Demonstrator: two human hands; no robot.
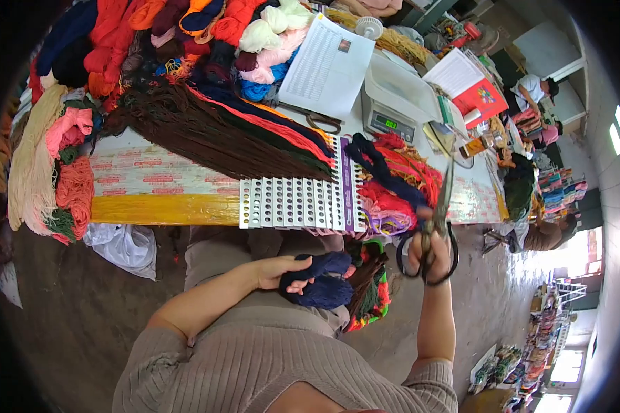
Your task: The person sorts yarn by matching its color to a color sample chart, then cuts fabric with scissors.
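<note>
My left hand (pixel 281 270) is closed around a bundle of dark blue yarn (pixel 322 279) in my lap. My right hand (pixel 430 249) grips the black handles of large scissors (pixel 439 206), whose blades point up over the table edge beside a heap of red, blue and purple yarn (pixel 393 180). A white perforated sample card (pixel 293 203) lies on the table edge in front of me, with dark brown, green and red yarn strands (pixel 220 134) threaded along its top.
Piles of coloured yarn (pixel 151 34) cover the far table. A printed sheet (pixel 327 65), a second pair of scissors (pixel 317 118), a digital scale (pixel 393 103) and notebooks (pixel 468 82) sit behind the card. Other people (pixel 537 89) work at the right. A plastic bag (pixel 124 244) hangs below the table.
</note>
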